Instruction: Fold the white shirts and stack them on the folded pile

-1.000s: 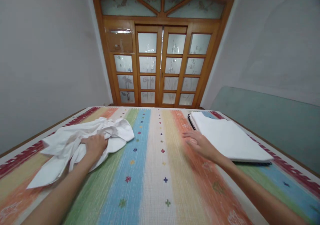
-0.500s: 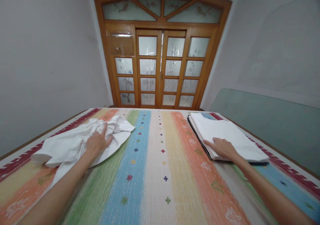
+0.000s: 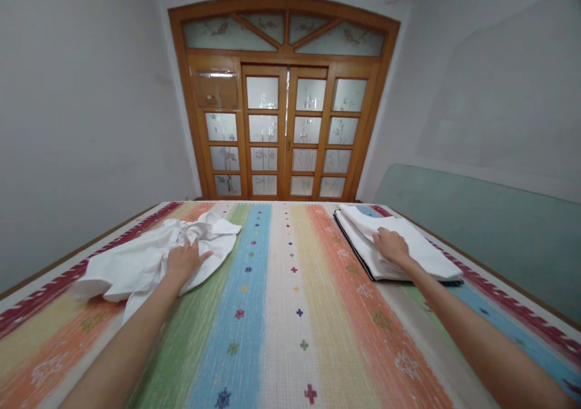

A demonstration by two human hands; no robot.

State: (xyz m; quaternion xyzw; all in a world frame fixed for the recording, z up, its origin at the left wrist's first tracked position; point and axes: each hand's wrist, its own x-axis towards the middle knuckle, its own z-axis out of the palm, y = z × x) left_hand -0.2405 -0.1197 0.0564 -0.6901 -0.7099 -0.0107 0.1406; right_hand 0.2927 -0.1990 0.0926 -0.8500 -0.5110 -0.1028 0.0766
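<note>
My left hand [image 3: 185, 262] lies on a crumpled white cloth [image 3: 131, 262] at the left of the table, thumb held out and fingers spread. Nothing shows in its grasp. On the right, my right hand [image 3: 391, 245] has its fingers curled at the left part of a stack of folded white cloth [image 3: 422, 248]. It grips the top white layer, which bulges up slightly by the fingertips. A dark edge shows beneath the stack. The fingertips of my right hand are partly hidden.
A striped, multicoloured tablecloth [image 3: 276, 312] covers the table under both cloths. Beyond the far edge stand wooden doors with glass panes [image 3: 285, 130]. A pale green panel [image 3: 472, 215] stands along the right side, with walls on both sides.
My right hand has gone from a pointing finger on the stack to curled fingers at its top layer. My left hand stays on the crumpled cloth. The view has tilted up slightly.
</note>
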